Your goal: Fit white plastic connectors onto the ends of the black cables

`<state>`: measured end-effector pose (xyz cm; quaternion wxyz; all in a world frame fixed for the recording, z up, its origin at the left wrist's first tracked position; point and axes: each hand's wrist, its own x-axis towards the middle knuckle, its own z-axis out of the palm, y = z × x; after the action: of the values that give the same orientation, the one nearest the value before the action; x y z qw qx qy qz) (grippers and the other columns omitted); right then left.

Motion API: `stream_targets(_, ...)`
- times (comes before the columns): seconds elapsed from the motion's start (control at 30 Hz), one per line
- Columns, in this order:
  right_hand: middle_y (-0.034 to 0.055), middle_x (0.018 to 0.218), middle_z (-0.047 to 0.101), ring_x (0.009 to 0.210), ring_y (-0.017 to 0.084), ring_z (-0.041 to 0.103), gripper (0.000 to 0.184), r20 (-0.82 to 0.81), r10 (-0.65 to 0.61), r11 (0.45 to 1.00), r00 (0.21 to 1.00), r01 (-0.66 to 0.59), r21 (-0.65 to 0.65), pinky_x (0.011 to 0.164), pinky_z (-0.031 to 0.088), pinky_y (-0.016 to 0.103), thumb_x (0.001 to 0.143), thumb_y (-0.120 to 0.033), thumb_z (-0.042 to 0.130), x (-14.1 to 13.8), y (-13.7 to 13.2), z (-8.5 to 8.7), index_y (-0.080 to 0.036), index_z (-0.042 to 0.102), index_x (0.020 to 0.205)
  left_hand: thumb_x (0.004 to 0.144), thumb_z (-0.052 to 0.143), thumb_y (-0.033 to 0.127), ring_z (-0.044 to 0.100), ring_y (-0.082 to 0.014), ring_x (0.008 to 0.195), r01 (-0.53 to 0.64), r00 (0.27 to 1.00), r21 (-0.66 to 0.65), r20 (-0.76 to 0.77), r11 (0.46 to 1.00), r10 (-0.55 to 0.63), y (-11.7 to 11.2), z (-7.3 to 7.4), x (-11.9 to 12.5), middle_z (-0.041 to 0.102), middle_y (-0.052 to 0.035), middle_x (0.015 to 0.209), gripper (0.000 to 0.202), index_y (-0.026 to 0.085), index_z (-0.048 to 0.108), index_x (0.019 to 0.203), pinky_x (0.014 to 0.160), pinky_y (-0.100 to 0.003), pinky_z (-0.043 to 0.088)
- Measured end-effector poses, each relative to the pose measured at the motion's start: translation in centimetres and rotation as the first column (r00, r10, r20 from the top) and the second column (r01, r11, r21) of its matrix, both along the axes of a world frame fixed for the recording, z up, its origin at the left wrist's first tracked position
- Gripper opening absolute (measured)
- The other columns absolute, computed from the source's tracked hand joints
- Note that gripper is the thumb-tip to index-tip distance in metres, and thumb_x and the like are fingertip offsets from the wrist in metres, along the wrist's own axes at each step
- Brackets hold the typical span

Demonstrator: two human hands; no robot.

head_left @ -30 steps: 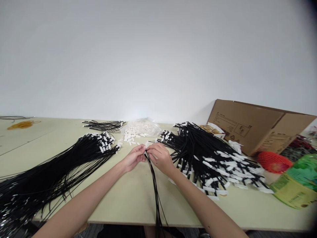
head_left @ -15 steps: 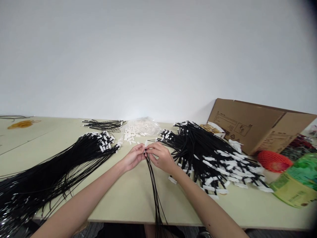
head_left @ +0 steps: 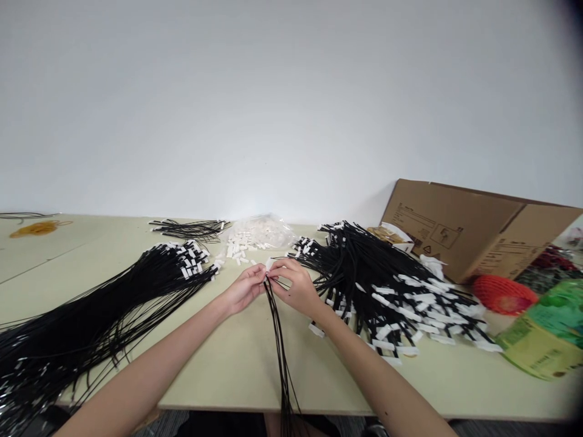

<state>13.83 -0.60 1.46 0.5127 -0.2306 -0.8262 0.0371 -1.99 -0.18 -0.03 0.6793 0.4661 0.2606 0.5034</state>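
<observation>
My left hand [head_left: 247, 287] and my right hand [head_left: 295, 285] meet over the middle of the table, both closed in a pinch on one end of a thin bundle of black cables [head_left: 280, 346]. A small white piece [head_left: 269, 263] sticks up between the fingertips; I cannot tell whether it is a connector or a strip of tape. From the fingers the cables hang down past the table's front edge. Just beyond the hands lie loose white connectors [head_left: 239, 247], beside a clear plastic bag [head_left: 266, 230] with more of them in it.
A large pile of black cables [head_left: 118, 297] with white ends covers the left side; another pile [head_left: 359, 267] with white wrapped ends lies right. A small cable bunch [head_left: 189, 229] is at the back. Right stand a cardboard box [head_left: 446, 230], red netting [head_left: 503, 295] and a green-yellow container [head_left: 544, 340].
My hands stay pinched at the same spot, with only a slight shift of the fingers. The whole view has moved very slightly.
</observation>
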Motion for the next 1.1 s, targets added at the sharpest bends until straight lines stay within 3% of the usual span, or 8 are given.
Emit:
stream_targets(0.27,0.0042,0.088,0.058,0.083,0.015,0.052,0.012,0.019,-0.008,1.000,1.000,0.008,0.005,0.075,0.044,0.029,0.075,-0.015,0.055,0.1,0.3,-0.3,-0.019,0.061,0.085,0.073,0.063,0.025,0.053,-0.0098,0.069,0.011,1.000,0.002,-0.001,1.000,-0.011,0.1,0.0,-0.1,0.057,-0.0011,0.072,0.013,0.013,0.056,0.073,0.066,-0.021,0.042)
stream_targets(0.43,0.0037,0.086,0.059,0.081,0.014,0.051,0.009,0.064,-0.063,0.987,0.996,0.053,0.150,0.072,0.044,0.026,0.079,-0.014,0.052,0.1,0.5,-0.5,-0.019,0.060,0.082,0.073,0.062,0.023,0.053,-0.0094,0.067,0.025,1.000,-0.003,0.011,1.000,-0.025,0.1,-0.1,-0.1,0.056,-0.0010,0.071,0.013,0.013,0.055,0.073,0.067,-0.022,0.042)
stream_targets(0.67,0.0036,0.080,0.059,0.075,0.013,0.049,0.014,0.292,-0.279,0.892,0.915,0.134,0.432,0.067,0.041,0.025,0.086,-0.013,0.045,0.5,0.2,-0.2,-0.014,0.057,0.080,0.074,0.062,0.021,0.052,-0.0092,0.064,0.056,0.997,-0.013,0.053,0.998,-0.055,0.2,-0.3,0.1,0.053,0.0000,0.068,0.012,0.013,0.053,0.069,0.066,-0.023,0.042)
stream_targets(0.83,0.0045,0.079,0.059,0.078,0.015,0.050,0.017,0.305,-0.370,0.798,0.877,0.132,0.588,0.065,0.040,0.027,0.087,-0.009,0.041,0.6,-0.3,0.5,-0.012,0.057,0.080,0.073,0.063,0.021,0.049,-0.0076,0.061,0.043,0.995,-0.026,0.095,0.999,-0.041,0.3,-0.5,0.3,0.050,0.0013,0.064,0.015,0.012,0.053,0.066,0.063,-0.021,0.040)
stream_targets(1.1,0.0067,0.085,0.057,0.074,0.015,0.049,0.021,0.375,-0.439,0.739,0.817,0.090,0.668,0.059,0.037,0.029,0.089,-0.011,0.037,0.6,-0.3,0.8,-0.012,0.057,0.083,0.070,0.065,0.019,0.049,-0.0078,0.061,0.016,0.995,-0.050,0.095,0.999,-0.011,0.3,-0.5,0.3,0.052,0.0009,0.064,0.012,0.012,0.056,0.068,0.062,-0.020,0.040)
